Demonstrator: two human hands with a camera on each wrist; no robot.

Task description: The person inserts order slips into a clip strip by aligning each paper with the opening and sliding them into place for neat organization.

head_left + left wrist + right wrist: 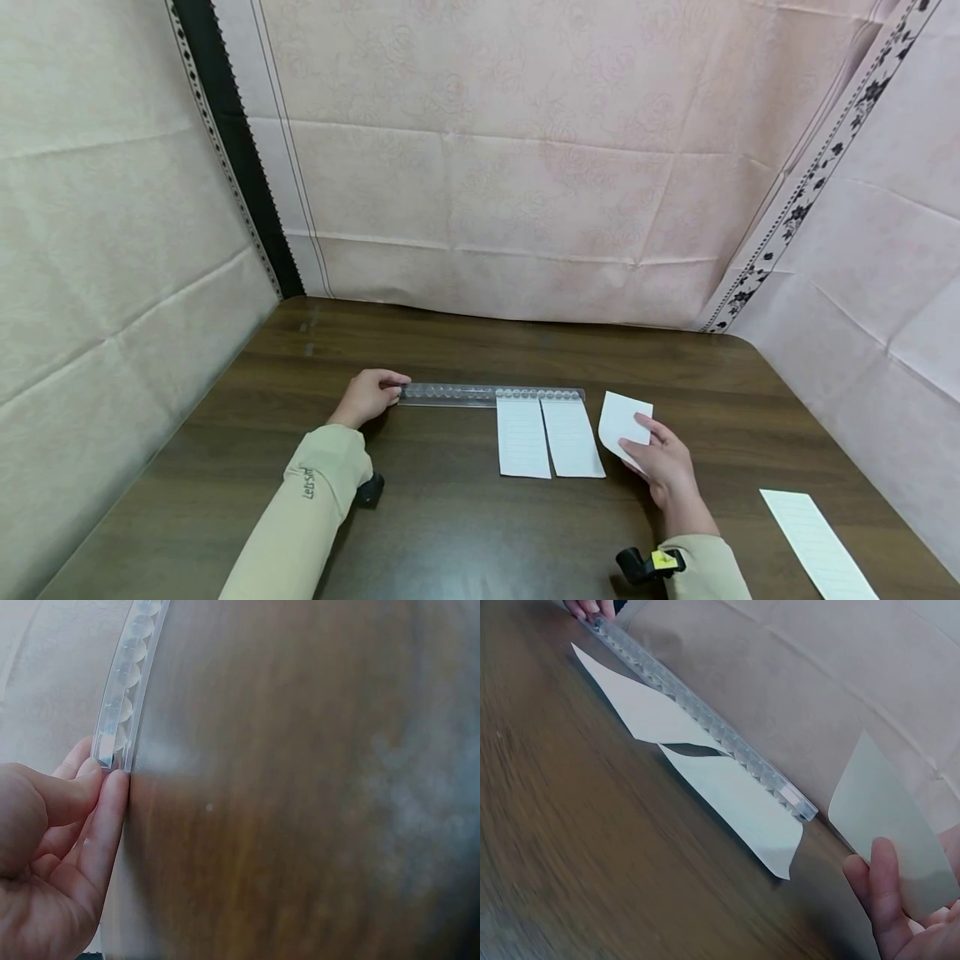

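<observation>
A long clear plastic strip (450, 395) with a row of round clear bumps lies across the table. My left hand (366, 398) pinches its left end between thumb and fingers, as the left wrist view shows close up. Along the strip's right part, two lined white paper slips (523, 437) hang toward me side by side, their top edges at the bumps. In the right wrist view these slips bow up slightly. To the right of them, my right hand (663, 467) holds a third white paper slip (621, 418), thumb on one face, its sheet bent and raised off the table.
Another lined white slip (817, 546) lies at the table's right front. The brown wooden table (450, 533) is bounded by pale cloth walls at the left, back (487, 192) and right. Dark cameras sit on both wrists.
</observation>
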